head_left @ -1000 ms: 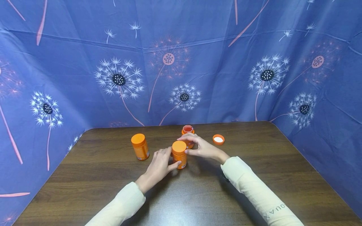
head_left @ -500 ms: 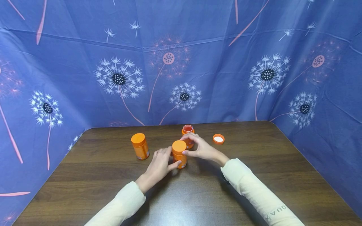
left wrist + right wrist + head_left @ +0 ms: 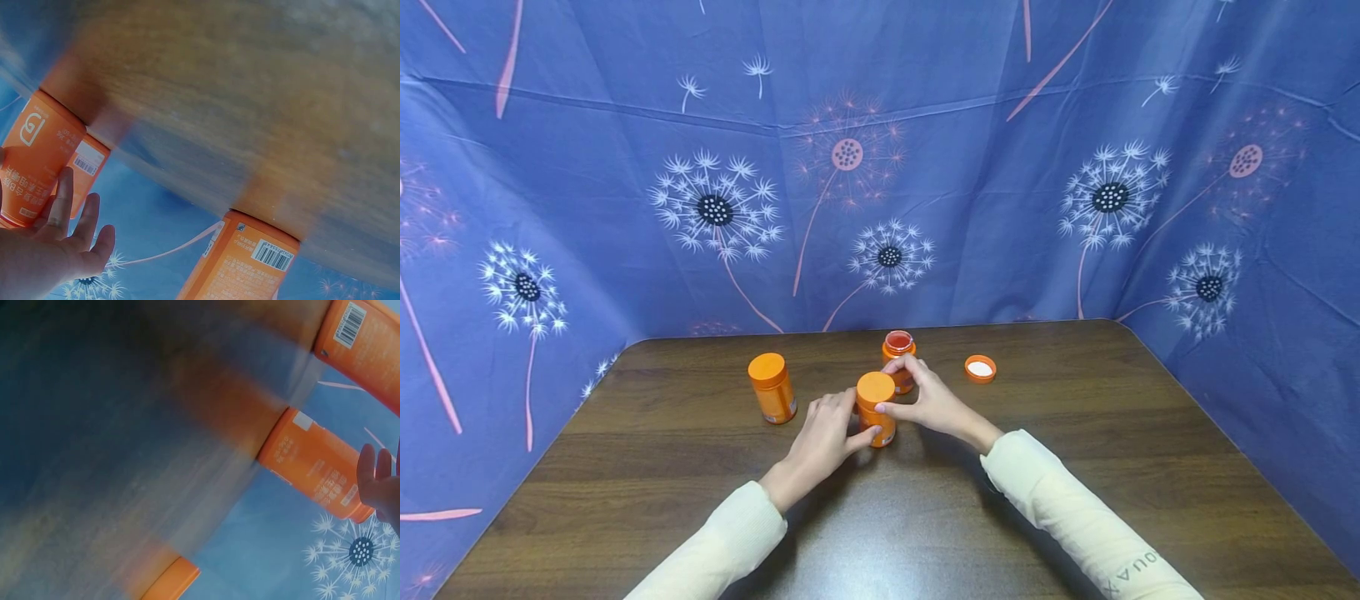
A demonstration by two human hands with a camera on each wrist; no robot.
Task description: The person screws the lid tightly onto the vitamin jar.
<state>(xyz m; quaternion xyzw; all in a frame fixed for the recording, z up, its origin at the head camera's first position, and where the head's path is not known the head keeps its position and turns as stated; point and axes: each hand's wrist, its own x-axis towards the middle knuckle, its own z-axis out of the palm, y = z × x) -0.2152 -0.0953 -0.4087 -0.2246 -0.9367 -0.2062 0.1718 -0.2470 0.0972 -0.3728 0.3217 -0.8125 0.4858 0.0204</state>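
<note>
An orange bottle (image 3: 880,421) stands upright at mid-table, its round orange lid (image 3: 876,387) on top. My left hand (image 3: 822,437) grips the bottle's body from the left, thumb in front; its spread fingers also show in the left wrist view. Around the lid curl the thumb and index finger of my right hand (image 3: 936,402), the thumb at the near rim, the index at the far side. Just behind stands a second bottle (image 3: 892,358), uncovered, its mouth showing a reddish inside; my right hand partly hides it. In the right wrist view this uncovered bottle (image 3: 312,462) is beyond my fingers.
A third orange bottle (image 3: 772,392), lidded, stands to the left. A loose orange lid (image 3: 980,369) with a white inside lies upturned at the right. The brown wooden table (image 3: 1075,392) meets a blue dandelion-print cloth (image 3: 985,208) along its back and sides.
My right thumb has slid left along the lid's near rim and the right hand has turned slightly. The left hand and the bottle have stayed in place.
</note>
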